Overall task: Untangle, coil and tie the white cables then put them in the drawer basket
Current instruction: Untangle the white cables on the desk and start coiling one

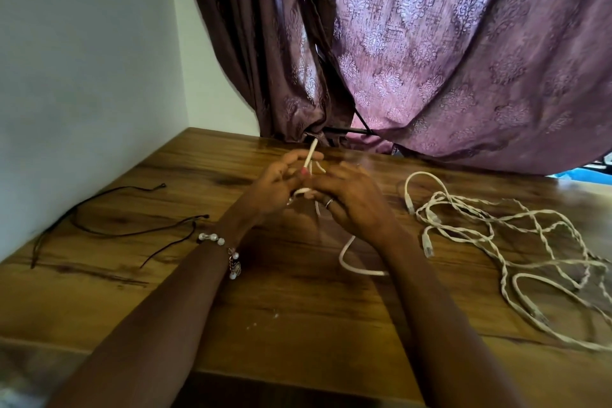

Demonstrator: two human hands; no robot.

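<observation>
White cable (351,262): pinched by left hand (275,190) and right hand (351,202), grip closed. Risk: trailing length may snag tangled cables (496,242) right of hands.

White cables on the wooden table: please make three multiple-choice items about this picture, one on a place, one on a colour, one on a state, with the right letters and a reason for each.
1. Where does the loose pile of white cables lie?
A. on the person's right
B. on the person's left
C. on the floor

2. What colour are the thin cords near the wall?
A. white
B. black
C. red

3. What are the left hand and right hand doing?
A. resting flat
B. holding one white cable
C. pulling the curtain

Answers:
1 A, the pile spreads on the table beside the right arm.
2 B, they look dark against the wood.
3 B, fingers of both curl around it.
</observation>
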